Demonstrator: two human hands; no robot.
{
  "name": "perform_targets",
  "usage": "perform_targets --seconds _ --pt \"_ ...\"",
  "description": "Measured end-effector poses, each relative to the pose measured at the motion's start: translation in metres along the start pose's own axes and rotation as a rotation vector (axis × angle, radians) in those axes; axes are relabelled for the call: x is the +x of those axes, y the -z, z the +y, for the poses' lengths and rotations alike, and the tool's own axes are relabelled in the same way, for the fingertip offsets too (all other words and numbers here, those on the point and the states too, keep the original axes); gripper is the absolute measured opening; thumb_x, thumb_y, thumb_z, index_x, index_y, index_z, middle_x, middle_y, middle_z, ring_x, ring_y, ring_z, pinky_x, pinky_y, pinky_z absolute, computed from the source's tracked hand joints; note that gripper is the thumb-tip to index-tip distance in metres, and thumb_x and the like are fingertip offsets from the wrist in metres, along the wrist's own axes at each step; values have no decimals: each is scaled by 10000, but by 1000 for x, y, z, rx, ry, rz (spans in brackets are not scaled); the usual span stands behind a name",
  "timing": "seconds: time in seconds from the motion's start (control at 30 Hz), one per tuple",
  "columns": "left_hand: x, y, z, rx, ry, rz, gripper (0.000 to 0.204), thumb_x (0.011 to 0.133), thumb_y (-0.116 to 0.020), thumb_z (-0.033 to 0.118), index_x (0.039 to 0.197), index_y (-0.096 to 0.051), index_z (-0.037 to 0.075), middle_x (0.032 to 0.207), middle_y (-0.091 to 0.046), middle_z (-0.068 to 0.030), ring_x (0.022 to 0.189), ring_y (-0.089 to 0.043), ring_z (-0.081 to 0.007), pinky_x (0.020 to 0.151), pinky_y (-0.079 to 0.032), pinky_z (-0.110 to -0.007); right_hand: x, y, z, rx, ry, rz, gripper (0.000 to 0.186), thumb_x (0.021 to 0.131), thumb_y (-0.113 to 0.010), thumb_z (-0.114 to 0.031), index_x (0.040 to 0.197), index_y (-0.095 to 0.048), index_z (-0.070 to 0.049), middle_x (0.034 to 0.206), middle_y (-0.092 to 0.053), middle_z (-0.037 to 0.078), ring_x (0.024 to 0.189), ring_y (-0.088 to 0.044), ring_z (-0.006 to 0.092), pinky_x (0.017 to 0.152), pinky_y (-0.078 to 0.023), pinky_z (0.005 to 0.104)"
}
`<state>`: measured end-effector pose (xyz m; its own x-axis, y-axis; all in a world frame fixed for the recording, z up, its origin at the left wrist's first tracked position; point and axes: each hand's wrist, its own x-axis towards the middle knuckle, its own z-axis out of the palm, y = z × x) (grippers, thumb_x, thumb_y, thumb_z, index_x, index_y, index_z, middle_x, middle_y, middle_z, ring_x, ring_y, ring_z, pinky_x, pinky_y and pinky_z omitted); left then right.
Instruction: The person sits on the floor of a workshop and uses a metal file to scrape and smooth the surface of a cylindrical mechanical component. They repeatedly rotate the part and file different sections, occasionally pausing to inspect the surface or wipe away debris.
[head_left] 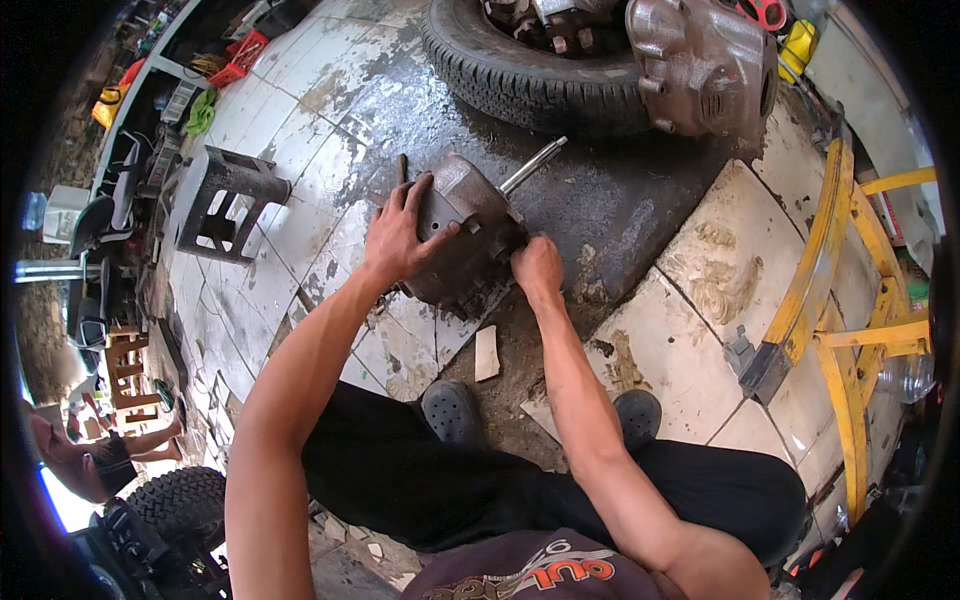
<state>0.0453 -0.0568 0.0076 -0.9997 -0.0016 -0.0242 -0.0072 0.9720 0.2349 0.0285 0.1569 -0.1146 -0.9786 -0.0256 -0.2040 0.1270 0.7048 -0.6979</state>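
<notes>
A dark metal gearbox (463, 190) stands on the floor in front of me, with a bright shaft (532, 166) sticking out toward the upper right. A short rusty rod (402, 168) rises at its left side. My left hand (398, 238) grips the gearbox from the left, fingers laid over its upper face and thumb apart. At the lower right side of the casing, my right hand (538, 266) is closed against it. Whatever those fingers hold is hidden.
Beyond the gearbox lies a tyre (540, 95) with metal parts inside, and a large brown metal casing (700, 75) leans on it. A dark stool (228, 205) stands left, a yellow metal frame (835, 260) right. Another person (100, 465) is at far left.
</notes>
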Motion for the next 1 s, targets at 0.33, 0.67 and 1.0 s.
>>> perform_targets --seconds 0.33,0.67,1.0 --pt "-2 -4 -4 1 -31 35 908 847 -609 671 1534 -342 140 1430 -457 -211 1257 -508 -429 1035 -399 -506 -23 -44 9 405 -146 22 327 842 -601 -135 1107 -693 33 1137 -678 276 1090 -628 466 910 -503 511" --pt "4 -9 -7 -27 -62 82 889 847 -629 641 1528 -359 139 1425 -467 -220 1236 -528 -427 1025 -420 -499 -2 -41 28 622 -226 452 372 907 -563 -84 1254 -640 26 1144 -684 270 1113 -643 423 963 -493 444" --pt "7 -10 -2 -30 -83 59 872 868 -614 612 1536 -334 126 1415 -459 -228 1255 -507 -446 1028 -417 -509 -8 -37 10 540 -113 196 508 810 -574 -38 1315 -622 -32 1278 -618 266 1228 -564 418 1057 -459 445"
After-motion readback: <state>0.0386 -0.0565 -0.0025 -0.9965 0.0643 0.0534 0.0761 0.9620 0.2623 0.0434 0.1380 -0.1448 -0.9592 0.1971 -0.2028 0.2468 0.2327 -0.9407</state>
